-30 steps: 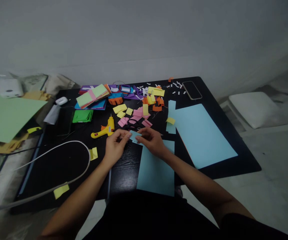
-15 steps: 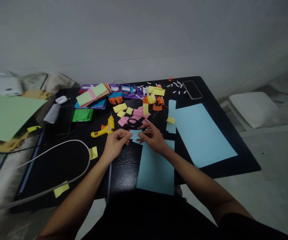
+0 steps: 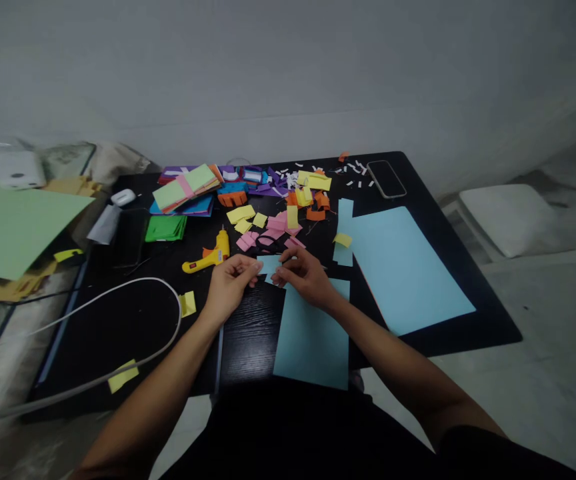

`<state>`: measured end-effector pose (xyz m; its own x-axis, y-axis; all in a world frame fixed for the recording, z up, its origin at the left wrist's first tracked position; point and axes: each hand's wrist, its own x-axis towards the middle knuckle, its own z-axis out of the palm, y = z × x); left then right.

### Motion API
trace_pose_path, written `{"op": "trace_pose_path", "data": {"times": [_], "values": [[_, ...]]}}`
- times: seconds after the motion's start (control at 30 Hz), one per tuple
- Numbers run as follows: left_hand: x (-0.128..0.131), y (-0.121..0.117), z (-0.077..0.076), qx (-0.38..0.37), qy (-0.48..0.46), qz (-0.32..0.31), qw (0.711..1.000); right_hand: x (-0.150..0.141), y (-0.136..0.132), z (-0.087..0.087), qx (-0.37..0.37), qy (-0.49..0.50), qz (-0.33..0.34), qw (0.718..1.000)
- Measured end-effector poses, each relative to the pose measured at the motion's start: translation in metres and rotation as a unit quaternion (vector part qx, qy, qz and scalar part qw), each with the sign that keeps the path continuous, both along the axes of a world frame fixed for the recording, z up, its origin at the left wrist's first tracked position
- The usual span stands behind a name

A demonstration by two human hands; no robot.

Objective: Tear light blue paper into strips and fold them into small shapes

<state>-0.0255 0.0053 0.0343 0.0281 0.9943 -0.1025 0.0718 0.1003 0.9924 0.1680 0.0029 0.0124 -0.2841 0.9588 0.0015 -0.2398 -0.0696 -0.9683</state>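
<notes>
Left hand (image 3: 228, 285) and right hand (image 3: 309, 277) pinch small blue paper (image 3: 269, 264) right of glue gun (image 3: 211, 256); more shows than before, so I see its top edge.

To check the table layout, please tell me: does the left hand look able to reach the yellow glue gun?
Probably yes: the yellow glue gun lies close beside the left hand, with nothing visible between them, though that hand would likely release the small blue paper first.

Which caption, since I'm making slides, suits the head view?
Left hand and right hand hold blue paper over a black table, near a glue gun and pink scraps.
</notes>
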Motion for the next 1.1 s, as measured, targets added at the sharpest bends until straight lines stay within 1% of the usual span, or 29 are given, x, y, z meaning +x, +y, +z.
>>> {"op": "trace_pose_path", "data": {"times": [0.17, 0.33, 0.43, 0.57, 0.73, 0.87, 1.03, 1.1], "values": [[0.002, -0.001, 0.003, 0.011, -0.010, -0.001, 1.000, 0.003, 0.002, 0.000, -0.018, 0.017, 0.006, 1.000], [0.003, -0.002, 0.001, 0.022, -0.014, -0.014, 1.000, 0.003, 0.004, -0.005, -0.051, 0.015, 0.008, 0.999], [0.004, -0.003, -0.001, 0.031, -0.013, -0.013, 0.999, 0.003, 0.005, -0.006, -0.059, 0.005, 0.020, 0.998], [0.004, -0.004, -0.001, 0.032, -0.007, -0.019, 0.999, 0.004, 0.004, -0.002, -0.057, -0.009, 0.007, 0.998], [-0.001, -0.001, 0.000, 0.029, 0.010, -0.054, 0.998, 0.005, 0.003, 0.001, -0.058, -0.015, 0.007, 0.998], [-0.003, 0.001, 0.002, 0.028, 0.014, -0.078, 0.996, 0.004, 0.002, 0.003, -0.049, -0.031, 0.022, 0.998], [-0.002, -0.002, 0.003, 0.060, 0.047, -0.104, 0.992, 0.003, -0.002, 0.005, -0.025, -0.077, 0.077, 0.994], [-0.002, -0.003, 0.001, 0.061, 0.057, -0.110, 0.990, 0.003, -0.003, 0.005, -0.007, -0.103, 0.075, 0.992]]}}
